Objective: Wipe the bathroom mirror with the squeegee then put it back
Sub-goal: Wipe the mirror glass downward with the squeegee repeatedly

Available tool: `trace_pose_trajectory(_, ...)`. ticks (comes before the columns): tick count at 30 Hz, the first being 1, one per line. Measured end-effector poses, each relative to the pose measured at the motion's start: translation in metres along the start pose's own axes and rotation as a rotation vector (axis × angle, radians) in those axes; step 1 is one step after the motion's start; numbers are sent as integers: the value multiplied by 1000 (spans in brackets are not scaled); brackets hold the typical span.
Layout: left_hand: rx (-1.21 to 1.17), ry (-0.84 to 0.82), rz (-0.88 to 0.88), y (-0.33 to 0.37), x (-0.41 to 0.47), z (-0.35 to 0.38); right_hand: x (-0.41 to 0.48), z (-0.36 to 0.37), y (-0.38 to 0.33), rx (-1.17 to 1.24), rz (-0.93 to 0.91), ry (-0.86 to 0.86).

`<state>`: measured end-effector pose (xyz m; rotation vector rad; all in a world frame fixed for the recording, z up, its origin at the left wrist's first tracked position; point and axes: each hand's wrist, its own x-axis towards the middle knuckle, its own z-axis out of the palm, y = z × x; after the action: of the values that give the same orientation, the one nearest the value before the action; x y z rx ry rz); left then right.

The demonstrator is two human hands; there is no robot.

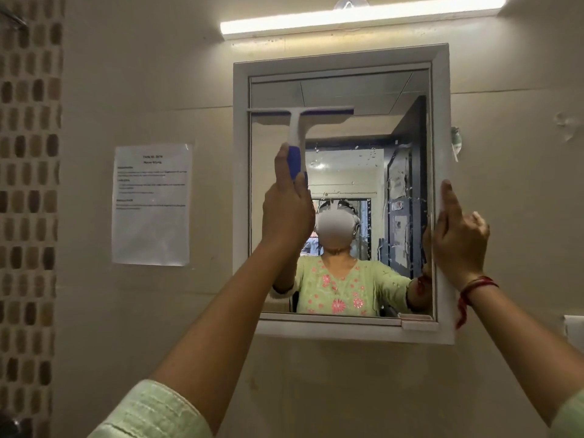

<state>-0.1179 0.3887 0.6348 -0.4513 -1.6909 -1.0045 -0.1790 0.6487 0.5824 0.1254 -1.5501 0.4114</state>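
The left hand (pixel 289 200) is clamping its fingers round the squeegee (pixel 298 121), pressing the mirror (pixel 347 90) at 11 o'clock. The right hand (pixel 458 238) is gripping its 3 o'clock edge. Droplets (pixel 373 151) are awaiting wiping.

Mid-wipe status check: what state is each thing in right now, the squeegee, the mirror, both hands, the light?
squeegee: blade level against the upper left glass, handle pointing down.
mirror glass: water drops across the middle and right.
left hand: grips the squeegee handle.
right hand: holds the mirror frame at its right edge, index finger straight.
tube light: on.
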Motion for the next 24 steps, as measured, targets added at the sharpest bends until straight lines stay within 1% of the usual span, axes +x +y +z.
trace_pose_trajectory(6, -41, -49, -44, -24, -53, 7, 0, 1, 2, 1, 0, 24)
trace_pose_trajectory(9, -18, -11, -8, -19, -36, 5, 1, 3, 4, -4, 5, 31)
trace_pose_trajectory(13, 7, -11, 3, -10, -14, 2, 0, 5, 3, -3, 4, 28)
trace_pose_trajectory(15, -1, -17, -17, -16, -24, 2, -1, 4, 4, 1, 4, 24)
trace_pose_trajectory(20, 3, -59, -40, -38, -84, 5, -1, 2, 5, -8, 2, 14)
trace_pose_trajectory(24, -14, -34, -21, -33, -59, 6, 1, 3, 4, 1, 5, 12)
